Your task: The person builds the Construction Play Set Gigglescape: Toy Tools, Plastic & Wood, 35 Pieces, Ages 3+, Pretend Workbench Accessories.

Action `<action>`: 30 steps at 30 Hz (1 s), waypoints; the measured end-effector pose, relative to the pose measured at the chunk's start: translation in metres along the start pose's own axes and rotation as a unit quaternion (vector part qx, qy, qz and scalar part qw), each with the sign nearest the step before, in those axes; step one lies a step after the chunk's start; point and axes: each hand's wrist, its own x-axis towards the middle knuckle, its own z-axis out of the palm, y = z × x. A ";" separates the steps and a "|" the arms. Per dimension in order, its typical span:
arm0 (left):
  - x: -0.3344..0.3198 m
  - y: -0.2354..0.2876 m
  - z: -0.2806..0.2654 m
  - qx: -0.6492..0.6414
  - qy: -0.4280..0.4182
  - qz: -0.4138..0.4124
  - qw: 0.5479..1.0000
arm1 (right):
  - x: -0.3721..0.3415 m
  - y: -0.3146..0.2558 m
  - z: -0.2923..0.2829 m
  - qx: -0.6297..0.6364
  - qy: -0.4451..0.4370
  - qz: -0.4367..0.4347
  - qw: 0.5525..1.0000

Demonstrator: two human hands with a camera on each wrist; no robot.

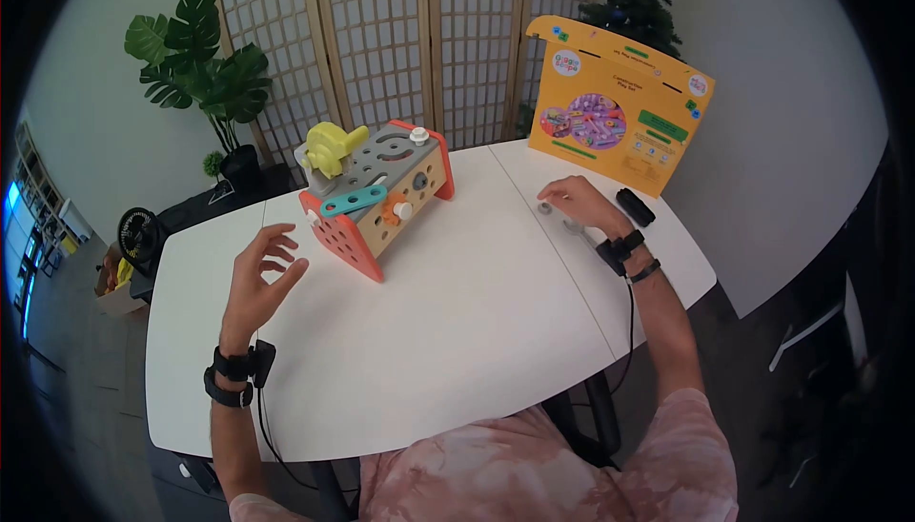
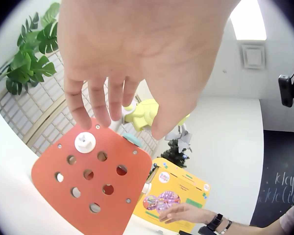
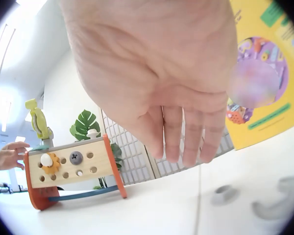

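A toy workbench (image 1: 419,184) with orange-red end panels (image 2: 93,183) stands left of centre on the white table. Its top carries a yellow toy part (image 1: 331,148) and a teal strip with holes (image 1: 353,202); an orange gear (image 3: 51,165) with a white bolt (image 3: 46,159) sits on its wooden side. My left hand (image 1: 259,284) hovers near the end panel, holding nothing, fingers loosely bent. My right hand (image 1: 583,205) is over the table's right part, fingers extended and nothing in its grasp. Below its fingertips lie a small grey nut (image 3: 224,195) and a grey toy wrench (image 3: 279,203).
A yellow play-set box (image 1: 620,107) stands upright at the table's back right, with a black case-like object (image 1: 636,207) in front of it. Behind the table are a folding screen (image 1: 376,45) and a potted plant (image 1: 205,74). Cables run from both wrists.
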 end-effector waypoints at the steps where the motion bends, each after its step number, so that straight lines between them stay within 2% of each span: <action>1: -0.006 -0.004 -0.003 0.000 0.001 0.000 1.000 | -0.010 0.003 -0.002 -0.010 -0.010 0.010 1.000; 3: -0.016 -0.012 -0.014 0.027 -0.074 -0.039 0.996 | -0.026 0.003 -0.003 -0.019 -0.022 0.019 0.999; 5: -0.024 -0.013 -0.014 0.021 -0.066 -0.041 0.997 | -0.036 0.002 0.002 -0.041 -0.022 0.028 0.999; 6: -0.028 -0.015 -0.016 0.031 -0.092 -0.051 0.994 | -0.038 0.010 0.008 -0.039 -0.023 0.024 0.999; 7: -0.031 -0.018 -0.018 0.042 -0.116 -0.063 0.990 | -0.035 0.020 0.018 -0.070 -0.012 -0.017 0.997; 8: -0.032 -0.019 -0.018 0.069 -0.137 -0.088 0.984 | -0.033 0.013 0.024 -0.100 -0.001 -0.060 0.993; 9: -0.034 -0.019 -0.019 0.072 -0.132 -0.092 0.984 | -0.030 0.007 0.030 -0.098 -0.002 -0.067 0.993; 11: -0.038 -0.021 -0.018 0.109 -0.247 -0.085 0.959 | -0.023 -0.014 0.041 -0.114 -0.052 -0.035 0.992; 13: -0.043 -0.035 -0.011 0.117 -0.267 -0.078 0.953 | -0.014 -0.038 0.058 -0.115 -0.072 -0.064 0.989; 15: -0.047 -0.035 -0.001 0.120 -0.352 -0.118 0.921 | -0.003 -0.066 0.075 -0.116 -0.090 -0.088 0.985; 16: -0.048 -0.034 0.003 0.123 -0.367 -0.150 0.910 | 0.003 -0.080 0.084 -0.107 -0.122 -0.118 0.980; 20: -0.049 -0.047 0.009 0.141 -0.381 -0.151 0.901 | 0.015 -0.134 0.114 -0.095 -0.182 -0.179 0.962; 23: -0.049 -0.045 0.010 0.148 -0.377 -0.162 0.900 | 0.026 -0.147 0.140 -0.094 -0.179 -0.222 0.954; 30: -0.049 -0.042 0.010 0.161 -0.384 -0.182 0.891 | 0.033 -0.158 0.157 -0.098 -0.176 -0.241 0.949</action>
